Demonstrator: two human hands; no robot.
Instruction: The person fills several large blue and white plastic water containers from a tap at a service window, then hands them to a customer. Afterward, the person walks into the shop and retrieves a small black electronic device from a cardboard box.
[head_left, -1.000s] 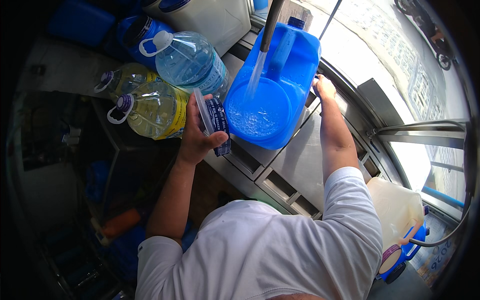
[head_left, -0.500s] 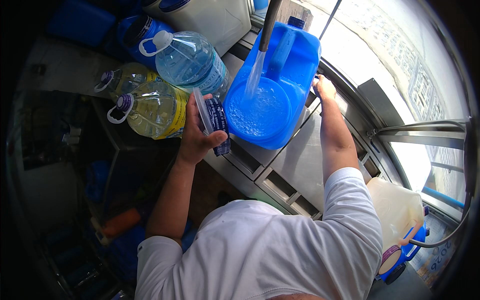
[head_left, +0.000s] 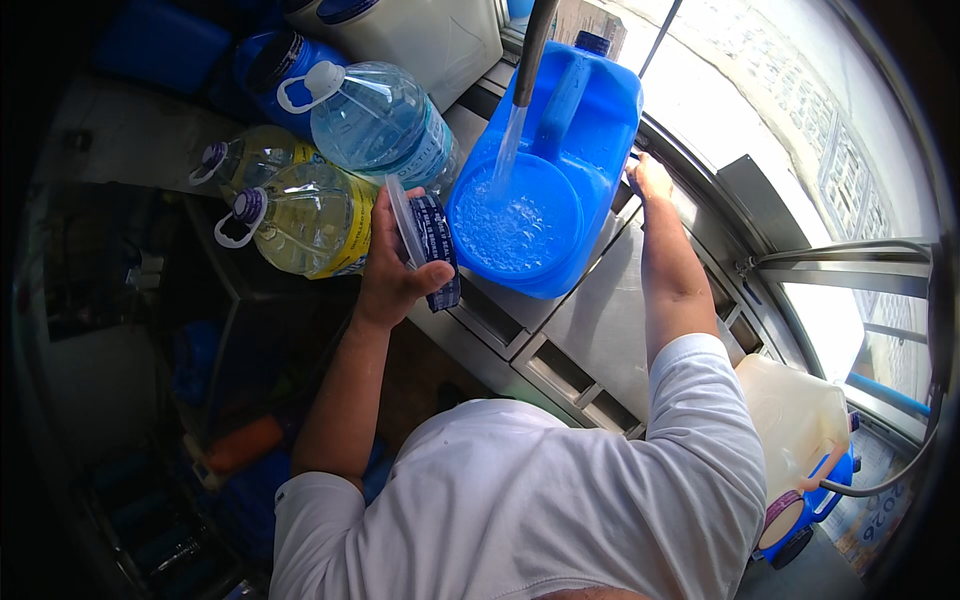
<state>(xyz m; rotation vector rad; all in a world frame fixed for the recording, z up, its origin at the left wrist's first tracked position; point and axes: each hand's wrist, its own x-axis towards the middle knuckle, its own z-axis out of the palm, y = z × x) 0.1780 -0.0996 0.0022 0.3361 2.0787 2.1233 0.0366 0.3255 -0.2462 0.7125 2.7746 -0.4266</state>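
Observation:
A big blue water jug (head_left: pixel 610 165) with a moulded handle stands on the metal counter, its wide round mouth toward me. Water (head_left: pixel 515 215) bubbles near the rim of that mouth, and a stream falls into it from a metal spout (head_left: pixel 536 50). Left of the jug, my left hand (head_left: pixel 385 275) is closed on a translucent round lid (head_left: pixel 404 222) and a dark blue printed seal band (head_left: pixel 437 245). My right hand (head_left: pixel 650 178) reaches past the jug's right side to the window frame. Its fingers are curled; what they grip is hidden.
Two bottles with yellow labels (head_left: pixel 320 235) and a larger clear blue bottle (head_left: pixel 375 125) stand at left. Behind them are a white container (head_left: pixel 435 45) and a blue jug (head_left: pixel 270 75). A whitish jug (head_left: pixel 795 420) sits at right, near a grey hose (head_left: pixel 905 465). Slots (head_left: pixel 560 367) cut the counter.
The water stream has become thinner, and larger bubbles show on the surface. My right hand has shifted very slightly; my left hand keeps its place.

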